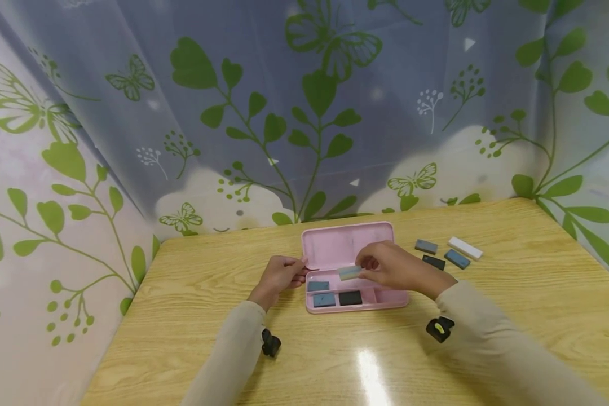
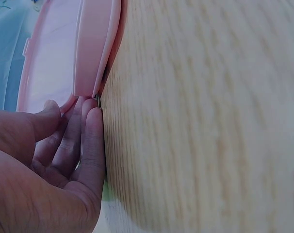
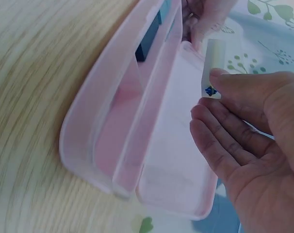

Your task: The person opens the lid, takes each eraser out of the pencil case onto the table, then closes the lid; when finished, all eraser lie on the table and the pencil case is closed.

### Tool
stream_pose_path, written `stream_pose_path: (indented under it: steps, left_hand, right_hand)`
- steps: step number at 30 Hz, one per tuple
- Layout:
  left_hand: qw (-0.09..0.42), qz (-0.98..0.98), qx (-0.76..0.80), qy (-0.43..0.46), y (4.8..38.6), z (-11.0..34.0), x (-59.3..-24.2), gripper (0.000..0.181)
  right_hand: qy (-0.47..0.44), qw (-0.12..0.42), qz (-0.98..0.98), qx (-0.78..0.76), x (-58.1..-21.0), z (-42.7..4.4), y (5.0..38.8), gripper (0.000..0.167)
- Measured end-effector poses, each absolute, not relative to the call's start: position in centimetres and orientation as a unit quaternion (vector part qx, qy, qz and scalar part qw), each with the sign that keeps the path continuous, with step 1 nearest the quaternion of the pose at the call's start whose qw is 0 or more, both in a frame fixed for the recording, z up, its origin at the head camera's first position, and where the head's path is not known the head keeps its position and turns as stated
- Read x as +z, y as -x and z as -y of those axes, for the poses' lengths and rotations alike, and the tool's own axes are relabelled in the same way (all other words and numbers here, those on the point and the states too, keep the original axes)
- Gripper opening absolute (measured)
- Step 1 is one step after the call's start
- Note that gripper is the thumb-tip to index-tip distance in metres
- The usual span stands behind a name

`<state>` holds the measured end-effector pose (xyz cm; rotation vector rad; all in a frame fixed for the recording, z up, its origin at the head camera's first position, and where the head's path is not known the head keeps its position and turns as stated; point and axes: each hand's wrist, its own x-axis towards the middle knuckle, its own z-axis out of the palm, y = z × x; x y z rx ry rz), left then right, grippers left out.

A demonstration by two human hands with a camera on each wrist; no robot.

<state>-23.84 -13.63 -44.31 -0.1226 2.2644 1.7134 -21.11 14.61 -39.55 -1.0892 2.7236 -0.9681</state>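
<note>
An open pink case (image 1: 314, 309) lies on the table, its lid (image 1: 330, 248) tilted back. Two blue blocks (image 1: 323, 300) and a black block (image 1: 350, 298) sit in its compartments. The right hand (image 1: 393, 268) pinches a pale block (image 1: 350, 273) over the case's rear compartment; in the right wrist view the thumb of that hand (image 3: 263, 121) lies on the pale block (image 3: 214, 63), which bears a small dark mark. At the case's left end, the left hand (image 1: 279, 277) touches the hinge corner; in the left wrist view this hand (image 2: 55, 165) has extended fingers against the pink case (image 2: 93, 48).
Right of the case lie a grey block (image 1: 426, 246), a black block (image 1: 433, 262), a blue block (image 1: 457, 259) and a white block (image 1: 465, 248). A leaf-patterned curtain (image 1: 264, 113) hangs behind the wooden table (image 1: 208, 265). Both wrists carry small black devices.
</note>
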Motion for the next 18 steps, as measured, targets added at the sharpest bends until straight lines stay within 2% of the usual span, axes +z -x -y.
stream_pose_path:
  steps: [18]
  left_hand:
    - [0.147, -0.790, 0.593, 0.042, 23.8, 13.5, -44.2, 0.032]
  right_hand:
    - [0.312, 0.071, -0.898, -0.304, -37.8, -22.6, 20.1, 0.007]
